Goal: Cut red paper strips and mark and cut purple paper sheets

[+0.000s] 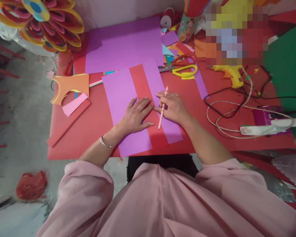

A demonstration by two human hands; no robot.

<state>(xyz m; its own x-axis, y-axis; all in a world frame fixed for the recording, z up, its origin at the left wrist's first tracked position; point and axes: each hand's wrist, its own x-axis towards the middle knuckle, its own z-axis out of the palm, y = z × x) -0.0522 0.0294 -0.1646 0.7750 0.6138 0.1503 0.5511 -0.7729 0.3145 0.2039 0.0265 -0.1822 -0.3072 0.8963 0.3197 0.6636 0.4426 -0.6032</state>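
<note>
A long red paper strip (139, 79) lies slantwise across a purple paper sheet (119, 95) at the table's near edge. My left hand (134, 117) rests flat on the strip and the sheet, fingers spread, with a bracelet at the wrist. In my right hand (174, 107) a pink patterned pencil (160, 120) is tucked between the fingers. That hand leans on the purple paper along the strip's right side, its fingertips close to those of my left hand. Beyond the sheet lie scissors (184, 70) with one red and one yellow handle.
A larger purple sheet (123, 46) lies at the back. Orange cut-out paper (82, 82), a pink piece (75, 104) and a folded red strip (70, 123) are at left. To the right are a yellow glue gun (234, 75), tangled cables and a white power strip (255, 130).
</note>
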